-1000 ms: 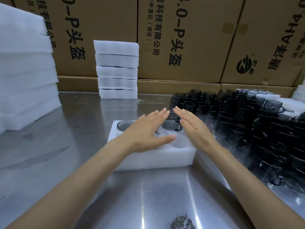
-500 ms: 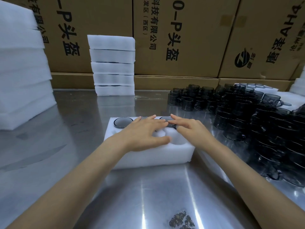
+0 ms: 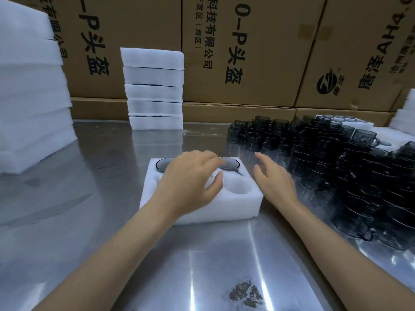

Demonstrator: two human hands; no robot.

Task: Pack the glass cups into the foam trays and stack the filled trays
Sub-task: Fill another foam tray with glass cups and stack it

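**Hands Over a Part-Filled Foam Tray**

Resting palm-down on the white foam tray [image 3: 202, 209], the left hand [image 3: 190, 182] has loosely bent fingers gripping nothing. The right hand [image 3: 275, 182] hovers just beside the tray's right edge, fingers spread and empty. Dark glass cups [image 3: 229, 163] sit in the tray's far pockets; a near pocket is vacant. More loose smoked-glass cups [image 3: 336, 162] crowd the steel table [image 3: 89, 221] at right. Beyond stands a stack of filled trays [image 3: 155, 88] against cardboard cartons [image 3: 247, 52].

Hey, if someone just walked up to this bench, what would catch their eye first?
Probably the mass of dark glass cups crowding the table's right side. Next, the foam tray at centre, with the left hand resting on it and the right hand open beside it. A stack of trays stands behind.
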